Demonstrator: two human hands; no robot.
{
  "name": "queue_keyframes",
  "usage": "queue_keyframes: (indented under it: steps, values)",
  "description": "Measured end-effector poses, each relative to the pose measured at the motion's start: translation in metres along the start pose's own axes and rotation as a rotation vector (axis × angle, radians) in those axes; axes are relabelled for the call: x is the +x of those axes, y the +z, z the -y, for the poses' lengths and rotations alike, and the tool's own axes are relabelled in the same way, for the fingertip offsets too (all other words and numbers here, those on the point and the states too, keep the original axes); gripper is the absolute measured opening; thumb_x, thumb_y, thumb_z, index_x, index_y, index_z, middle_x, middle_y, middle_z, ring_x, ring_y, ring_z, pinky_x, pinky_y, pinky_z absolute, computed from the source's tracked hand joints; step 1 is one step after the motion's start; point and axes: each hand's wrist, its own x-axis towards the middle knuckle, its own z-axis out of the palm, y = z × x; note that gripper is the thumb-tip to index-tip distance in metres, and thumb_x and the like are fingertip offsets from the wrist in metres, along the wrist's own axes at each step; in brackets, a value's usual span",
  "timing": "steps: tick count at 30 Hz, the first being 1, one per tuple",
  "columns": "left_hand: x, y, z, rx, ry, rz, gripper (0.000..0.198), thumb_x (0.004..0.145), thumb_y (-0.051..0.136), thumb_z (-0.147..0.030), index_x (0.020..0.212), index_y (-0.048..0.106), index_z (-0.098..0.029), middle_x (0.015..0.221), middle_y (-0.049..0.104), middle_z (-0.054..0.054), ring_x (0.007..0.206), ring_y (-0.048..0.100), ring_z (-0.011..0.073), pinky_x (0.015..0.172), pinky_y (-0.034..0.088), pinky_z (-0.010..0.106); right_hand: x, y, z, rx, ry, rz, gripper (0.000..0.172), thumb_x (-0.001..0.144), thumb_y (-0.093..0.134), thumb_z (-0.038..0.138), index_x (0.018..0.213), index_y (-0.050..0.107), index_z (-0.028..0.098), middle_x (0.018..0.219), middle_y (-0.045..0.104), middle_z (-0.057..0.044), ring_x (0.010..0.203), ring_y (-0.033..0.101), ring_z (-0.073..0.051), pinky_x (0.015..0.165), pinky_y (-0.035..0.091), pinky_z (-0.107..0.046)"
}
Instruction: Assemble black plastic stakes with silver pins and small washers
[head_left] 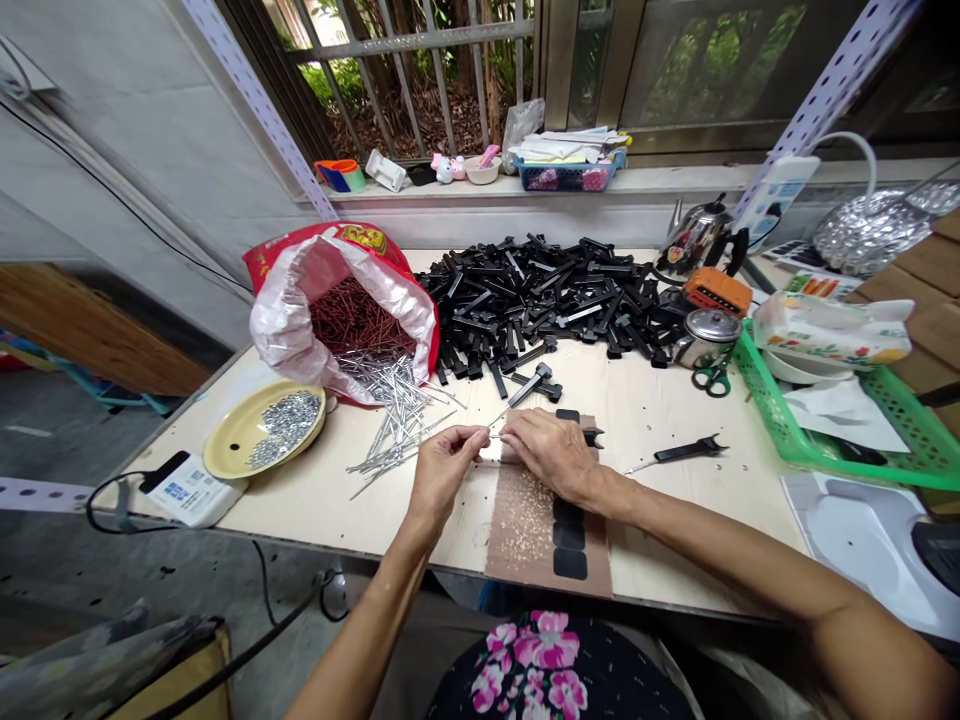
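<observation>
My left hand [450, 455] pinches the end of a thin metal rod between thumb and fingertips. Close beside it, my right hand [551, 450] is closed around a black forked plastic handle [593, 437], whose forked end pokes out past the palm; most of it is hidden. A brown board [517, 540] with black square pads [570, 565] lies under the right hand. To the right lies a similar black handle with a metal rod [686, 451]. Just beyond my fingers are a few loose black handles [531, 385].
A red and white sack [289, 335] spills metal rods [397, 415] at left, near a yellow dish [217, 445] of small metal pieces. Black handles [555, 290] are heaped at the back. Scissors [711, 380], a metal pot [706, 338] and a green basket [802, 440] stand right.
</observation>
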Motion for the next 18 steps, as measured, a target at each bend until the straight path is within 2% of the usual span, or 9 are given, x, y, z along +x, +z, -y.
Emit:
queue_keyframes:
  steps: [6, 13, 18]
  values:
    - [-0.001, 0.002, -0.003, 0.055, 0.019, 0.004, 0.026, 0.07, 0.071, -0.038, 0.08, 0.073, -0.014, 0.076, 0.07, 0.005, 0.064, 0.056, 0.0138, 0.062, 0.043, 0.024, -0.002, 0.004, -0.002, 0.049, -0.005, 0.002, 0.017, 0.094, 0.045, 0.023, 0.094, 0.06, 0.017, 0.092, 0.06, -0.007, 0.088, 0.054, -0.018, 0.072, 0.043, -0.027]
    - [-0.001, 0.005, -0.005, 0.085, 0.031, 0.024, 0.026, 0.072, 0.069, -0.04, 0.081, 0.073, -0.015, 0.077, 0.071, 0.005, 0.067, 0.059, 0.0154, 0.063, 0.044, 0.025, -0.004, 0.007, -0.009, 0.273, 0.003, 0.031, 0.018, 0.091, 0.047, 0.016, 0.105, 0.058, 0.016, 0.096, 0.055, -0.007, 0.085, 0.054, -0.016, 0.074, 0.046, -0.028]
    - [-0.001, 0.005, -0.012, 0.188, 0.065, 0.026, 0.024, 0.071, 0.07, -0.038, 0.08, 0.074, -0.016, 0.078, 0.072, 0.005, 0.07, 0.061, 0.0173, 0.065, 0.046, 0.026, -0.003, 0.006, -0.009, 0.502, 0.098, 0.057, 0.019, 0.095, 0.043, 0.021, 0.088, 0.062, 0.018, 0.084, 0.061, -0.003, 0.079, 0.057, -0.014, 0.072, 0.044, -0.026]
